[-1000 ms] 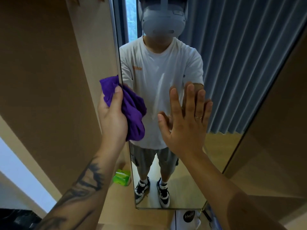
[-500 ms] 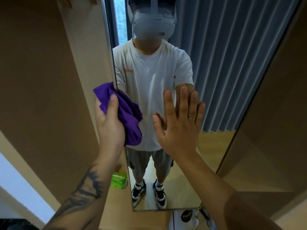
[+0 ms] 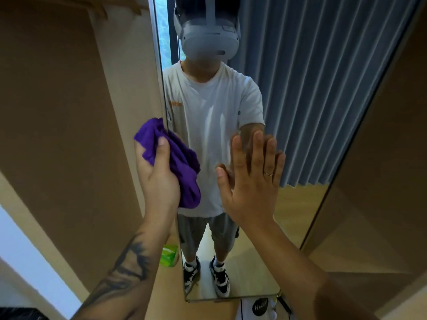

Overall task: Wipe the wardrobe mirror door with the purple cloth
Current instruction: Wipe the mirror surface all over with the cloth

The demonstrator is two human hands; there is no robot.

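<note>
The tall wardrobe mirror door (image 3: 300,125) fills the middle of the head view and reflects a person in a white shirt. My left hand (image 3: 157,179) grips the bunched purple cloth (image 3: 178,162) and holds it against the mirror's left edge at mid height. My right hand (image 3: 251,181) lies flat on the glass with straight, spread fingers, just right of the cloth. A ring sits on one finger.
Brown wardrobe panels (image 3: 57,135) stand to the left and right (image 3: 392,158) of the mirror. A green packet (image 3: 169,255) lies on the wardrobe floor by the mirror's lower left. Blue curtains show in the reflection.
The cloth and my left hand have slid down along the mirror's left edge. My right hand stays pressed flat on the glass.
</note>
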